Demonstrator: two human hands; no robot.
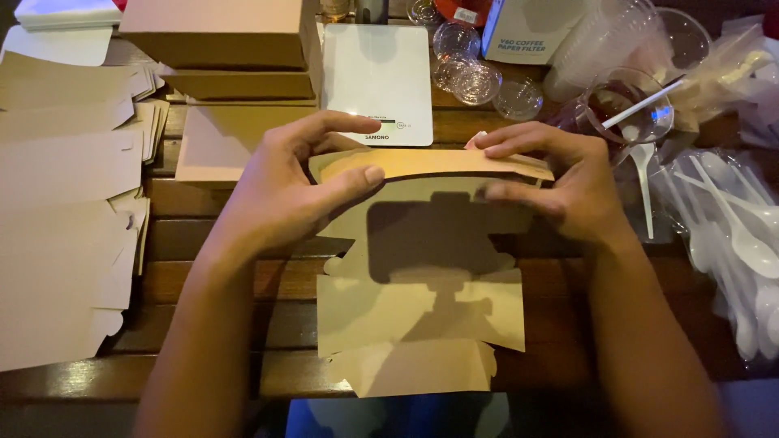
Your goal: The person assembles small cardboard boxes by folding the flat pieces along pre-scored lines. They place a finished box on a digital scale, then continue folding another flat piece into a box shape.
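Note:
A flat brown cardboard box blank (422, 308) lies on the wooden table (568, 324) in front of me, its near flaps reaching past the table's front edge. Both hands grip its far flap, which is bent upward and bowed. My left hand (288, 191) pinches the flap's left end between thumb and fingers. My right hand (560, 178) pinches the right end the same way.
Stacks of flat brown box blanks (65, 203) cover the left side. Folded brown boxes (219, 40) stand at the back left beside a white kitchen scale (377, 77). Clear plastic cups (479, 73) and bagged white plastic spoons (730, 235) crowd the right.

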